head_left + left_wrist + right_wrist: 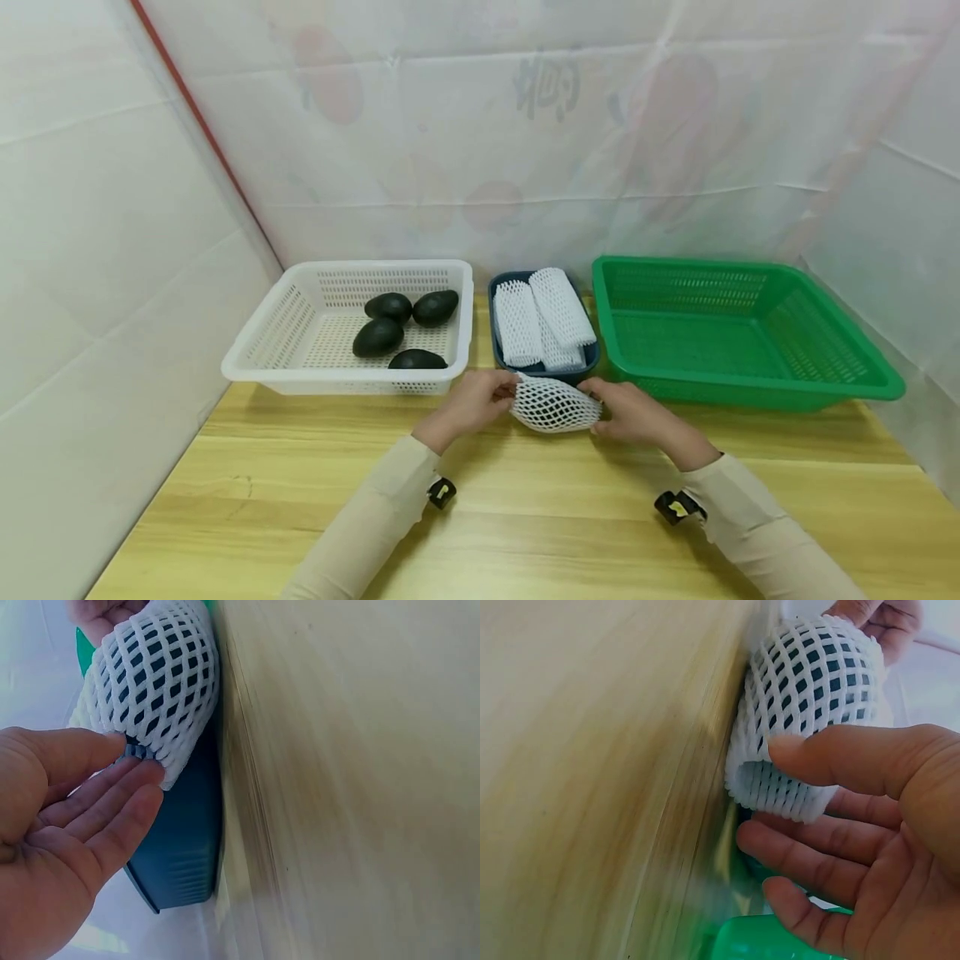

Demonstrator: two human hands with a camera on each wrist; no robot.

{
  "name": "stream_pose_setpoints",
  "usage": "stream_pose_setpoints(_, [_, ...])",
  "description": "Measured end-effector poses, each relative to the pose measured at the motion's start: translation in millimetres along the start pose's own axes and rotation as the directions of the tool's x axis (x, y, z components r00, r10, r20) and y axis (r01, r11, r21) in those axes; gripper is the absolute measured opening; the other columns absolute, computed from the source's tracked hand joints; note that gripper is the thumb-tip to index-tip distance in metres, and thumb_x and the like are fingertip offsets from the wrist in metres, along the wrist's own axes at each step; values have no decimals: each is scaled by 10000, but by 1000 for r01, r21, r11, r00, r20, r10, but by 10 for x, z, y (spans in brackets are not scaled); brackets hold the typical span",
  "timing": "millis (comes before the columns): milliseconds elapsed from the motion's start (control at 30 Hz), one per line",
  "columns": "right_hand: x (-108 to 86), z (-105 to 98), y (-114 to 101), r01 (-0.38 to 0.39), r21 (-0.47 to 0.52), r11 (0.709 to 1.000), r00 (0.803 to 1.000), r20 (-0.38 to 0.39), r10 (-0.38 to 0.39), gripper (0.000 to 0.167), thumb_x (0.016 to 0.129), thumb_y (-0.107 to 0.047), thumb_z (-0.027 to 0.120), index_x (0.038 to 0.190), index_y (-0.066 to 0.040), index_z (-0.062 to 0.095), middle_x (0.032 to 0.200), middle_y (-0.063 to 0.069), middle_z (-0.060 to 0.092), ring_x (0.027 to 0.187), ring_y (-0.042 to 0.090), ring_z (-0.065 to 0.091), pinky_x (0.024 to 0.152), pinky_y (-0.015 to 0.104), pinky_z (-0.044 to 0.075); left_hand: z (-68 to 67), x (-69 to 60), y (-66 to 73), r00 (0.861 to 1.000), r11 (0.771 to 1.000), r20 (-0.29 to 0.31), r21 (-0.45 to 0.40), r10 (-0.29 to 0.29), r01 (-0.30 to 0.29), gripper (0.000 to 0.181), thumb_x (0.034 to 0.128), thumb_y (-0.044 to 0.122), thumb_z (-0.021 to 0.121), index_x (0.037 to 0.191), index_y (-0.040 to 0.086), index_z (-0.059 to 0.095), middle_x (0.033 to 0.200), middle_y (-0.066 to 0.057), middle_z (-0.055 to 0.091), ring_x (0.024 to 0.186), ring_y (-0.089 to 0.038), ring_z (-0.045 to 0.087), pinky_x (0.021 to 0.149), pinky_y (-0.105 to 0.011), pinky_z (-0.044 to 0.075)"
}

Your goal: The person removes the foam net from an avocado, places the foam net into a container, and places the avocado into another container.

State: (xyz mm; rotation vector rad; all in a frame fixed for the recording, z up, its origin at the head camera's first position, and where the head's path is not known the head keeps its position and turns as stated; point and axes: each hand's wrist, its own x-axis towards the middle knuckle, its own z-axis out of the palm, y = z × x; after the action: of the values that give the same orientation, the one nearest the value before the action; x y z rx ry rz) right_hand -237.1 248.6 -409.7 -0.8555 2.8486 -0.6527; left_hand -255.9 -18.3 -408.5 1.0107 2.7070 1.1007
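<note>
A white foam net sleeve (pixel 556 405) is stretched around a dark avocado (pixel 819 675), whose skin shows through the mesh. My left hand (pixel 476 402) pinches the sleeve's left end between thumb and fingertips. At the other end, my right hand (pixel 634 416) holds the open rim, thumb on top and fingers beneath, as the right wrist view shows. Both hands are just in front of a dark blue basket (pixel 497 333) that holds several folded foam net sleeves (pixel 517 325). More dark avocados (pixel 378 337) lie in a white basket (pixel 262 342) on the left.
A green basket (pixel 750 385) stands at the right, with no contents visible. All the baskets rest on a wood-grain table (pixel 540 517). Pale sheeting (pixel 450 125) hangs behind and along both sides. Each forearm has a black wrist device (pixel 442 492).
</note>
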Motion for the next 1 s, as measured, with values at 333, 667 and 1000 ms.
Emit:
stream_pose_setpoints(333, [49,29,-17,32,-15,999,998,-49,-33,313,762,19,704,1063,4,618,896,24,639,748,131,568,644,320,477,51,64,25,995,996,72,-56,-63,67,416,737,-2,729,1134,14,607,1002,-89,643,903,-205,634,751,-230,483])
stream_pose_setpoints(667, [85,29,-47,42,-27,999,998,-53,-44,280,757,17,699,1023,-15,617,836,-5,625,659,97,520,581,291,440,67,74,48,993,996,92,-40,-72,75,484,725,-64,693,1186,-25,552,1028,-126,631,913,-223,624,741,-225,480])
stream_pose_setpoints(1000, [54,31,-40,38,-30,999,997,-68,-40,276,747,27,704,1007,-20,622,803,-14,616,632,86,505,560,273,431,83,64,45,990,995,121,-46,-78,84,507,748,8,705,1218,-1,515,1031,-109,633,914,-186,612,760,-231,474])
